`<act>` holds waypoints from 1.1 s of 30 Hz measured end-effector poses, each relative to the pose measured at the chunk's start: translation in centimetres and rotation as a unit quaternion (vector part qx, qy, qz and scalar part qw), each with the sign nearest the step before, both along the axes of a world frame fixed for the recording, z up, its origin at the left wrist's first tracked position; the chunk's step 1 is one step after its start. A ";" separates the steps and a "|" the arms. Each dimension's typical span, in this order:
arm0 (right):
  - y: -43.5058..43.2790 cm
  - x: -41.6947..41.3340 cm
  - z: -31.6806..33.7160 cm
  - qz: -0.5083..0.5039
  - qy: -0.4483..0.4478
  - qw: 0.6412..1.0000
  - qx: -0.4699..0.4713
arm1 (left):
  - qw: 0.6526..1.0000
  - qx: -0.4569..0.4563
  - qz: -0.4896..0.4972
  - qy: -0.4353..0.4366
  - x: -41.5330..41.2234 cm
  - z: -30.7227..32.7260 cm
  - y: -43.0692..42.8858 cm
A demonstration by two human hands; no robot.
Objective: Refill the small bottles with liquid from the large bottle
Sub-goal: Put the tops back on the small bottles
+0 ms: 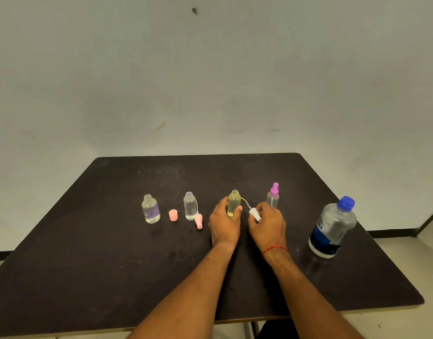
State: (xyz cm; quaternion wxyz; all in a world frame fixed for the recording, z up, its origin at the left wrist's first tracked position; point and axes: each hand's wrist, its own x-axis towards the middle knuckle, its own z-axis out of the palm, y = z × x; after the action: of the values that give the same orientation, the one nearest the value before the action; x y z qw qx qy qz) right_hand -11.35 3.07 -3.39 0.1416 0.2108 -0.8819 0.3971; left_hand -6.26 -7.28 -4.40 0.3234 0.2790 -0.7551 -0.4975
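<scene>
My left hand (223,223) grips an open yellowish small bottle (234,203) standing mid-table. My right hand (268,223) holds its white spray cap (255,214), lowered near the tabletop, with the thin dip tube arching back toward the bottle. To the left stand an open clear bottle (190,206) with a pink spray cap (198,221) lying beside it, and an open bottle with a purple label (150,209) near a loose pink cap (173,215). A small bottle with a purple sprayer (273,195) stands behind my right hand. The large blue-capped water bottle (333,227) stands capped at the right.
Everything stands on a dark table (88,277) set against a pale wall. The table's front edge runs under my forearms. At the far right, beyond the table, a dark leg or stand (428,221) rests on the floor.
</scene>
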 end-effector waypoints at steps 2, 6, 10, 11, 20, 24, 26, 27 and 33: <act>0.6 0.4 1.1 -0.007 0.022 0.999 -0.047 | 1.000 -0.006 0.004 0.003 0.0 -0.1 0.0; 1.9 1.1 4.8 0.006 0.069 0.985 -0.159 | 1.000 -0.008 -0.001 0.016 0.1 0.2 0.1; 2.9 1.1 7.9 0.035 0.081 0.978 -0.189 | 0.999 -0.016 -0.013 0.027 0.4 0.2 0.2; 3.0 1.1 8.3 0.042 0.081 0.978 -0.186 | 0.999 -0.020 -0.014 0.030 0.4 0.2 0.3; 2.7 0.7 8.8 0.083 0.066 0.988 -0.111 | 0.998 -0.032 -0.024 0.052 0.7 0.0 0.4; 1.9 0.3 9.3 0.120 0.051 0.989 -0.065 | 0.997 -0.043 -0.030 0.056 0.7 -0.1 0.5; 1.1 -0.1 9.3 0.141 0.033 0.989 -0.028 | 0.997 -0.040 -0.038 0.057 0.8 -0.1 0.6; 0.7 -0.4 9.2 0.147 0.020 0.989 -0.010 | 0.997 -0.040 -0.041 0.058 0.8 -0.1 0.6; -0.9 -1.1 8.7 0.174 -0.072 0.982 0.015 | 0.997 -0.034 -0.048 0.056 0.9 0.0 0.6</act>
State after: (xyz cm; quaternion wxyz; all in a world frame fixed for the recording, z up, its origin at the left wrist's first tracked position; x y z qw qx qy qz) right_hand -12.48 2.13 5.27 0.0032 0.3342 -0.8453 0.4168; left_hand -5.40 -6.64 -4.38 0.3497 0.2027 -0.7652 -0.5011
